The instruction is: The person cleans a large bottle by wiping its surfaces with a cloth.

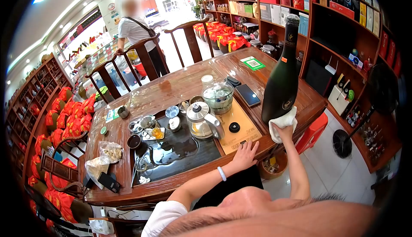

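Note:
A very large dark green bottle (281,78) with a long neck and a small orange sticker stands upright at the right end of the tea table. My right hand (285,132) is closed on a white cloth (284,119), pressed against the lower side of the bottle. Wearing a pale bracelet, my left hand (246,154) lies with fingers outstretched at the table's front edge, beside the gold panel (240,129) of the tea tray. Nearest to it are a round black knob-like piece (234,127) and a glass kettle (201,119) with a steel lid.
A glass bowl of water (218,95), a phone (248,95), cups and a black tea tray (171,155) occupy the wooden table (163,90). Plastic bags (104,157) lie at left. Chairs (189,44) line the far side; a person (136,35) stands beyond. A fan (343,144) stands right.

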### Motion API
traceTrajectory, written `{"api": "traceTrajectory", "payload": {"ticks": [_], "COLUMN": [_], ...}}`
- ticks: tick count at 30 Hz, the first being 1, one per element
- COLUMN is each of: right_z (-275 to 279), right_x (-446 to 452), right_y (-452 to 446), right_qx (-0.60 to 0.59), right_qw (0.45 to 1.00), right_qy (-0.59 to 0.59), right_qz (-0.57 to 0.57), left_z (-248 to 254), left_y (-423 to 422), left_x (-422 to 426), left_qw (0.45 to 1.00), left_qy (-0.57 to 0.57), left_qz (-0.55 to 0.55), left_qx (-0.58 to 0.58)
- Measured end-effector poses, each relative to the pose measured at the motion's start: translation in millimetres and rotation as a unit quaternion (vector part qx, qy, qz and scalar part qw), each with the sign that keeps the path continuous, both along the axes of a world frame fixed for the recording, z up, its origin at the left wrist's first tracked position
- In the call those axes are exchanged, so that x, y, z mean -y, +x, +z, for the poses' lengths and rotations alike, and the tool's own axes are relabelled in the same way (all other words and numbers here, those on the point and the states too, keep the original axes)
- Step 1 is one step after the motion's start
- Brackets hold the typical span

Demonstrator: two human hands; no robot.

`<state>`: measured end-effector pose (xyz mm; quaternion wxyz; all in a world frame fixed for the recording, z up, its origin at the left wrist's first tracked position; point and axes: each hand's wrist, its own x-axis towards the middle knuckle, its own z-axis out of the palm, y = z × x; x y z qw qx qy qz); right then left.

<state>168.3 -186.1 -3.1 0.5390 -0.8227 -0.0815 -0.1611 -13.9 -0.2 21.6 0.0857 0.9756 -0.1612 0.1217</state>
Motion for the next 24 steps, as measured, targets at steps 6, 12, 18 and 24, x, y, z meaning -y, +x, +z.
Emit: {"api": "traceTrajectory", "payload": {"ticks": [6, 12, 18, 24], "right_z": [-15.0, 2.8, -12.2, -1.6], "right_x": [2.6, -1.2, 2.3, 0.3], "right_y": [10.0, -2.7, 7.4, 1.3], "right_qx": [0.032, 0.035, 0.035, 0.033], "right_qw": [0.999, 0.999, 0.999, 0.999], "right_qy": [0.016, 0.018, -0.025, -0.021], "right_qz": [0.007, 0.009, -0.015, -0.008], "left_z": [-0.4, -0.2, 3.8, 4.5], "left_y": [0.7, 1.6, 1.2, 0.2], "left_x": [0.2, 0.6, 2.2, 2.0], "left_qw": [0.999, 1.0, 0.999, 0.999], "left_qy": [-0.012, -0.008, 0.026, 0.025], "left_qz": [-0.007, -0.01, 0.001, 0.003], "left_qx": [0.039, 0.025, 0.026, 0.028]}}
